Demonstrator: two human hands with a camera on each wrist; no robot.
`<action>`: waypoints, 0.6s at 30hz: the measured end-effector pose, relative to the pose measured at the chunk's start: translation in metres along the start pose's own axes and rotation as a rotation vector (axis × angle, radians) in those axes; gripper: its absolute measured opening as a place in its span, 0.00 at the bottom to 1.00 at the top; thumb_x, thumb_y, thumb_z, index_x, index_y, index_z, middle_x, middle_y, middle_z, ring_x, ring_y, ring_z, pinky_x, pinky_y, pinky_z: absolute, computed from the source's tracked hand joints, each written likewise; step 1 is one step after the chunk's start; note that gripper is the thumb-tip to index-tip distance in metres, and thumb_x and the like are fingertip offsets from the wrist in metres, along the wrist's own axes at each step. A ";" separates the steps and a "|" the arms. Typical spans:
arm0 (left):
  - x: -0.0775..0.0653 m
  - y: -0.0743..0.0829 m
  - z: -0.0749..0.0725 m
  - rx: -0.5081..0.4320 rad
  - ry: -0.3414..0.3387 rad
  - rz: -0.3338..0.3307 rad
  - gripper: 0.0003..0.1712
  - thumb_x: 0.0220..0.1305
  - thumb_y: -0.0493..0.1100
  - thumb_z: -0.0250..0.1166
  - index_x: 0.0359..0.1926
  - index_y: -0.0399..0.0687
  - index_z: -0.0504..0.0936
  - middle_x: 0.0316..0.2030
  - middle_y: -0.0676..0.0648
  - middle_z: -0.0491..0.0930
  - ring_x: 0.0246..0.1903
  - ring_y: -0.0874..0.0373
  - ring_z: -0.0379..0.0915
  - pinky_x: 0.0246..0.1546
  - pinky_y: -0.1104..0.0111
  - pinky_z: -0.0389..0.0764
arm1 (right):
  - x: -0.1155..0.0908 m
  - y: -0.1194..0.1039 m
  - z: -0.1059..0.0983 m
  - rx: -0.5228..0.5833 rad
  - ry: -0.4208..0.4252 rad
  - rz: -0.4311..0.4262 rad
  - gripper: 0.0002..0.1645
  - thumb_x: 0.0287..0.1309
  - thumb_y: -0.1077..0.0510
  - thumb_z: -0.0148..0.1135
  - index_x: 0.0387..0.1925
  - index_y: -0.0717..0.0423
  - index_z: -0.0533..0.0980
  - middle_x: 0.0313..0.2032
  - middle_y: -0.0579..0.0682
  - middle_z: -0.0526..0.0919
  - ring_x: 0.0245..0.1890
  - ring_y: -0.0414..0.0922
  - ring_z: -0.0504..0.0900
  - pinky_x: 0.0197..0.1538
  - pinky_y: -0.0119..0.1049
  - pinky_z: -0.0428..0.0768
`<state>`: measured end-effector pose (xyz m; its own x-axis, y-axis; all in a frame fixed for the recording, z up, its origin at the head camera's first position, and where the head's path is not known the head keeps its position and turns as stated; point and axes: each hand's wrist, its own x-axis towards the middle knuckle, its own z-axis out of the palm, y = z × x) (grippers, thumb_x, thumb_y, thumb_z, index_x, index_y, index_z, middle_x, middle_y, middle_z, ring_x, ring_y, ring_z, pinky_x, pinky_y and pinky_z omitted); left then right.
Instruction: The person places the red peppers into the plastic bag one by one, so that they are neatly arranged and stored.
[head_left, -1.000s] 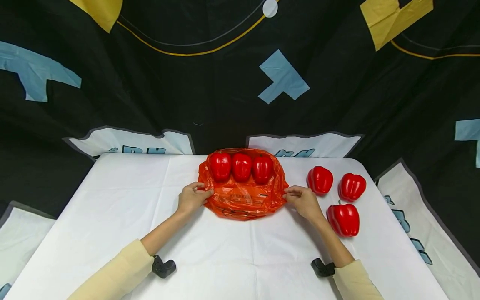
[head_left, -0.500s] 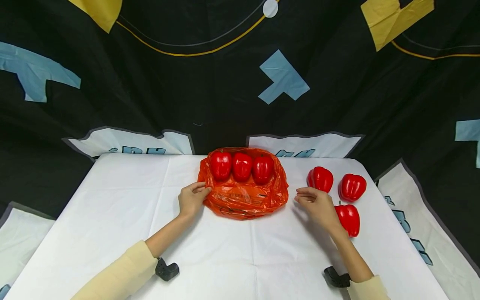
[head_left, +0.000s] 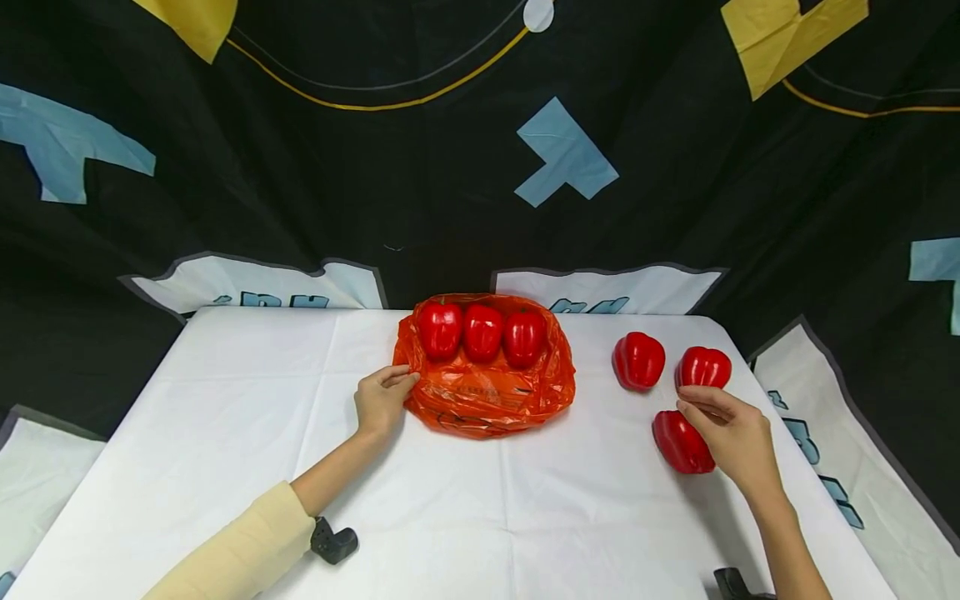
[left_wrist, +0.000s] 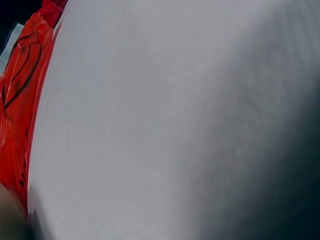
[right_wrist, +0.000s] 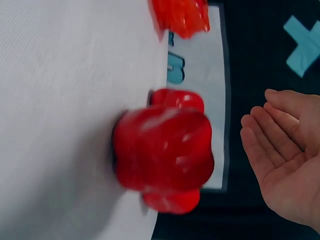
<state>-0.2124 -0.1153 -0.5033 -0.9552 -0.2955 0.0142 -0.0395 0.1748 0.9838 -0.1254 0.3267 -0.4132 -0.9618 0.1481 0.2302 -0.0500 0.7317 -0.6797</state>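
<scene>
An orange-red plastic bag lies spread on the white table, with three red bell peppers in a row in its far part. My left hand pinches the bag's left rim between thumb and fingers. Over on the right, my right hand hovers above the nearest loose bell pepper, covering part of it in the head view. In the right wrist view its fingers are loosely bent, holding nothing, apart from the pepper. Two more loose bell peppers, one at left and one at right, sit just behind.
The white tablecloth covers the table up to its far edge. Behind it hangs a black backdrop with blue and yellow shapes. A dark wrist camera sits on my left wrist.
My right hand has let go of the bag's right rim and moved right, over the loose peppers. The left hand stays at the bag, which has barely shifted.
</scene>
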 end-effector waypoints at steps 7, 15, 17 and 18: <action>0.001 -0.001 0.001 -0.016 -0.003 -0.018 0.11 0.63 0.33 0.69 0.46 0.31 0.85 0.38 0.36 0.86 0.24 0.73 0.79 0.29 0.80 0.80 | -0.002 0.021 -0.011 0.090 -0.030 0.095 0.26 0.67 0.54 0.64 0.61 0.64 0.76 0.55 0.65 0.80 0.42 0.19 0.73 0.42 0.19 0.77; 0.001 -0.001 0.001 0.010 0.007 -0.015 0.11 0.62 0.34 0.70 0.44 0.31 0.85 0.36 0.37 0.87 0.25 0.74 0.78 0.28 0.81 0.78 | 0.002 0.042 -0.013 0.166 -0.162 0.209 0.34 0.68 0.50 0.63 0.68 0.63 0.68 0.65 0.66 0.70 0.63 0.64 0.69 0.43 0.23 0.79; 0.002 -0.001 0.001 0.022 0.004 -0.012 0.11 0.62 0.34 0.70 0.44 0.31 0.86 0.36 0.37 0.87 0.25 0.74 0.77 0.28 0.81 0.77 | 0.003 0.044 -0.015 0.182 -0.192 0.217 0.36 0.67 0.50 0.63 0.69 0.63 0.66 0.66 0.67 0.68 0.64 0.66 0.66 0.44 0.27 0.81; 0.002 -0.001 0.001 0.027 0.005 -0.014 0.11 0.62 0.35 0.71 0.44 0.32 0.86 0.36 0.38 0.87 0.26 0.74 0.77 0.28 0.81 0.77 | 0.004 0.045 -0.015 0.186 -0.206 0.220 0.36 0.67 0.50 0.63 0.70 0.63 0.66 0.67 0.67 0.67 0.65 0.67 0.65 0.45 0.30 0.82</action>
<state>-0.2145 -0.1152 -0.5045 -0.9531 -0.3026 0.0015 -0.0607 0.1960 0.9787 -0.1271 0.3704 -0.4325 -0.9881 0.1377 -0.0687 0.1350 0.5605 -0.8171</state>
